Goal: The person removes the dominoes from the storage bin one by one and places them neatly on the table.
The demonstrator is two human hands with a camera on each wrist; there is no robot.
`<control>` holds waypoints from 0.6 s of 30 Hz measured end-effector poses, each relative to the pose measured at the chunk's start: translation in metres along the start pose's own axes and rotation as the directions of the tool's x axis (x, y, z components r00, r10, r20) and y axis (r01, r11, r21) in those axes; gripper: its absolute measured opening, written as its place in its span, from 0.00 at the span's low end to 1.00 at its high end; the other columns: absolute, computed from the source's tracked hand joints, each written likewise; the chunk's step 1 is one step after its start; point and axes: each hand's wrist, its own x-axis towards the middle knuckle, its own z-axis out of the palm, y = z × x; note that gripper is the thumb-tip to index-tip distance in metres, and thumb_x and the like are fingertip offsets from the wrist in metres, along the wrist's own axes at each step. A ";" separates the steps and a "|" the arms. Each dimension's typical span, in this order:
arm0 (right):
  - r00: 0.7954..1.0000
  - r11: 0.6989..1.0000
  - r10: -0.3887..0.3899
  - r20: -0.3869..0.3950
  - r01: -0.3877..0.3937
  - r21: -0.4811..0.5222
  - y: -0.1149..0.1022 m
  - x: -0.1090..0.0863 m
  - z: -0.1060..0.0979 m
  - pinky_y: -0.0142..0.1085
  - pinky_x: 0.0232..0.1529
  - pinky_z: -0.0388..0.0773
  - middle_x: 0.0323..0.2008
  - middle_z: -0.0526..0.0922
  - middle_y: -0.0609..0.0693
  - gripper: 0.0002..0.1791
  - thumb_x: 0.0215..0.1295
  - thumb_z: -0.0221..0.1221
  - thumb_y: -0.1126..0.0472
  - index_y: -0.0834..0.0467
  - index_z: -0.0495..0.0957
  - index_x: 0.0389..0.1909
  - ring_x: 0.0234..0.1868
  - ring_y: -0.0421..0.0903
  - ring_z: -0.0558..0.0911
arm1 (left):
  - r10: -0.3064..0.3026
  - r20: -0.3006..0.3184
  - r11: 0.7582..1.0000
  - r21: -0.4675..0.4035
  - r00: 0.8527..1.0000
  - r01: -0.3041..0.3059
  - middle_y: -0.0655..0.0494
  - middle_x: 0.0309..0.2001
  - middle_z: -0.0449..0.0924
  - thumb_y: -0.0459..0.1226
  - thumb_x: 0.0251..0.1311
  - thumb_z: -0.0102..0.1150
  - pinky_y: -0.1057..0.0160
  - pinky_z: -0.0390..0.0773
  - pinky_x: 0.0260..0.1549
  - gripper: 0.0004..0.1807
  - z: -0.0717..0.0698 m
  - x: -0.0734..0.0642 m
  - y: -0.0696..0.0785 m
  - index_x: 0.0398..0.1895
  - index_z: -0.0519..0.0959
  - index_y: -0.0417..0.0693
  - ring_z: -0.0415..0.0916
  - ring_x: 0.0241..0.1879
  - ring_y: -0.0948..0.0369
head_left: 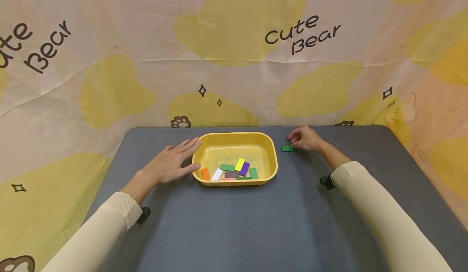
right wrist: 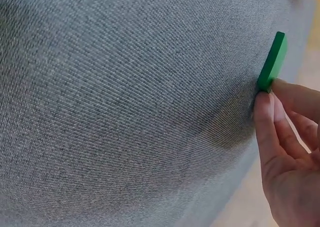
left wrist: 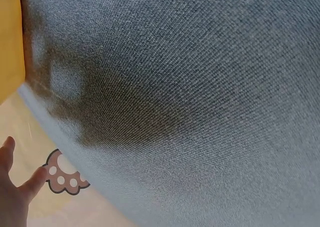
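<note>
Green block [head_left: 287,148]: where does it lie, and how is it held?

It is right of the tray [head_left: 234,183], near but apart; whether it touches the desk [head_left: 237,227] cannot be told. The right hand [head_left: 306,139] pinches the end farther from the tray between thumb and fingers. The left hand [head_left: 171,164], fingers outstretched, grasps nothing at the tray's left rim; contact there is unclear.

How should the block handle?

Probably light and stiff, being thin, flat and crisp-edged, like the other blocks [head_left: 244,169] inside the tray. Its smooth-looking faces may slip slightly; breakage seems unlikely.

Where is it best taken?

By opposite long edges near the middle, judging from its shape. The end pinch leaves the tray-side end free, so the block could pivot.
</note>
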 end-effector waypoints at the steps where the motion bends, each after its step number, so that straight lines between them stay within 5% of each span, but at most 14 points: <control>1: 1.000 1.000 0.001 -0.001 -0.001 -0.001 0.000 0.000 0.000 0.38 0.42 0.77 0.37 0.85 0.59 0.13 0.59 0.65 0.72 0.71 0.81 0.45 0.39 0.51 0.81 | 0.000 0.000 1.000 0.000 1.000 0.000 0.54 0.80 0.46 0.64 0.69 0.43 0.37 0.60 0.63 0.44 0.000 0.000 0.000 0.81 0.49 0.53 0.51 0.76 0.48; 18: 0.989 0.981 -0.145 0.013 0.142 0.130 -0.042 0.005 -0.019 0.40 0.46 0.80 0.45 0.84 0.65 0.17 0.64 0.64 0.68 0.73 0.77 0.51 0.47 0.58 0.83 | 0.008 -0.007 1.000 0.003 1.000 -0.008 0.54 0.80 0.45 0.65 0.69 0.43 0.36 0.60 0.62 0.44 0.002 0.001 -0.002 0.80 0.49 0.53 0.50 0.76 0.48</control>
